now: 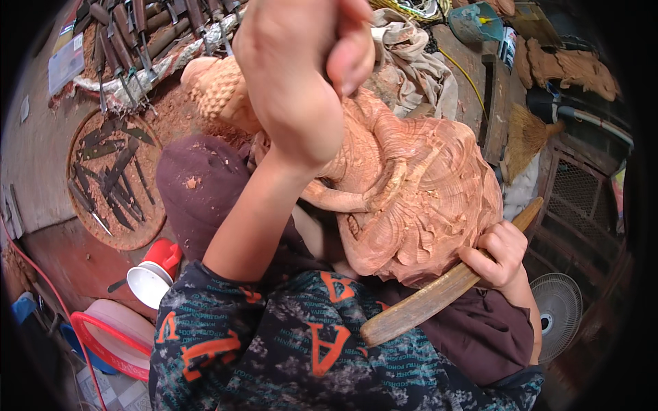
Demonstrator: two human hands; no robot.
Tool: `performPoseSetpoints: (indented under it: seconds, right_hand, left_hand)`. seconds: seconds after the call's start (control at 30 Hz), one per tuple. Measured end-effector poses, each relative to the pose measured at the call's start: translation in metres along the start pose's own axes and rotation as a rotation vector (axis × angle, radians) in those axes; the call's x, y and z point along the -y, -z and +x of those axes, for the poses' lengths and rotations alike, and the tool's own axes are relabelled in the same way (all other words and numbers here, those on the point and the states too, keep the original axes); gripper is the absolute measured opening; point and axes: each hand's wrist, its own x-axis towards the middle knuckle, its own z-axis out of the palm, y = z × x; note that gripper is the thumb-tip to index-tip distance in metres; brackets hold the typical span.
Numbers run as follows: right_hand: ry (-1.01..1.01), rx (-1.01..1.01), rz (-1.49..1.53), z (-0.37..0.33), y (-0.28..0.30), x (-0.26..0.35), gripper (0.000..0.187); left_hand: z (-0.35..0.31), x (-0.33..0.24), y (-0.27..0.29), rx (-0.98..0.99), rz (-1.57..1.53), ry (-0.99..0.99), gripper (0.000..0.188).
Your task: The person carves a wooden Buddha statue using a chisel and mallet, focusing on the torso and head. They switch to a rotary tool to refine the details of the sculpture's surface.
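A large reddish wood carving [439, 198] with flowing folds lies across my lap. At its upper left end is a rounded part covered with small knobs [216, 85]. My right hand [504, 253] is wrapped round a long, worn wooden stick [425, 308], which slants from upper right to lower left along the carving's near edge. My left hand [295, 61] is raised above the carving, close to the camera, its fingers curled in. Whatever it may hold is hidden, and the hand covers part of the carving.
Several chisels [127, 41] lie at the upper left. Blades fill a round woven tray [79, 147] at left. Below it are a red and white cup [152, 281] and a pink basin [113, 335]. Cloth [411, 61], a teal bucket [476, 24], a broom [524, 144] and a fan [555, 312] stand around.
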Motion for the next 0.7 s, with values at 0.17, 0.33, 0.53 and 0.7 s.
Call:
performPoseSetpoints:
  seconds: [0.17, 0.33, 0.53, 0.7]
  right_hand:
    - [-0.029, 0.045, 0.007, 0.001, 0.007, 0.006, 0.033]
    - [-0.009, 0.052, 0.018, 0.001, 0.004, 0.002, 0.034]
    - [-0.005, 0.034, 0.031, 0.001, 0.003, 0.000, 0.036]
    - [-0.003, 0.039, 0.012, 0.001, 0.004, 0.002, 0.034]
  left_hand:
    - [-0.019, 0.017, -0.003, -0.259, 0.029, 0.095, 0.042]
    - [-0.029, 0.014, 0.002, -0.115, -0.111, 0.119, 0.042]
    - [-0.024, 0.010, -0.002, -0.155, -0.177, 0.047, 0.046]
    - [-0.026, 0.004, -0.003, -0.170, -0.053, 0.043, 0.049]
